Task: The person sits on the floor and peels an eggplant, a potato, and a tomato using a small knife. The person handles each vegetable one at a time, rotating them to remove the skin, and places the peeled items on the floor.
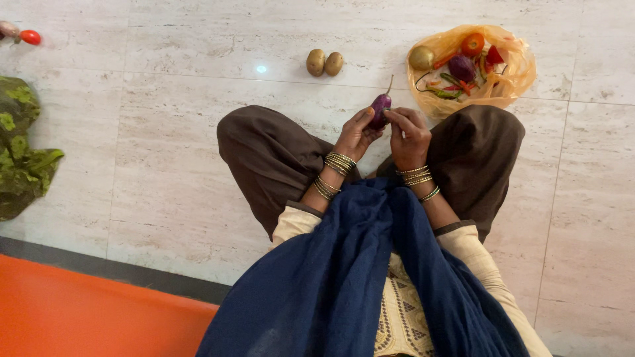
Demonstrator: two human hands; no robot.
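the person sat cross-legged on the floor (165,165), and both hands met just above the knees, at about 12 o'clock from the lap. the left hand (355,135) held a small purple brinjal (380,109) from its 8 o'clock side, fingers curled round the lower body; that grip was pinching the brinjal. the right hand (409,132) pressed thumb and fingers on the brinjal's 4 o'clock side, also pinching it. the stem pointed up toward 12 o'clock.

the brinjal looked light, firm but slightly yielding, with a glossy skin that would likely slip under wet fingers. the round belly seemed the safest place to hold; the thin stem would probably snap if it took the load.

two potatoes (325,63) lay touching each other on the floor at 11 o'clock of the hands, well apart from them. an orange bag (516,76) lay open at 2 o'clock, near the right knee, holding a tomato, chillies, another brinjal and a potato. a green patterned cloth (20,152) lay at 9 o'clock. the floor was pale polished stone, hard and smooth, with an orange strip (79,317) at 7 o'clock.
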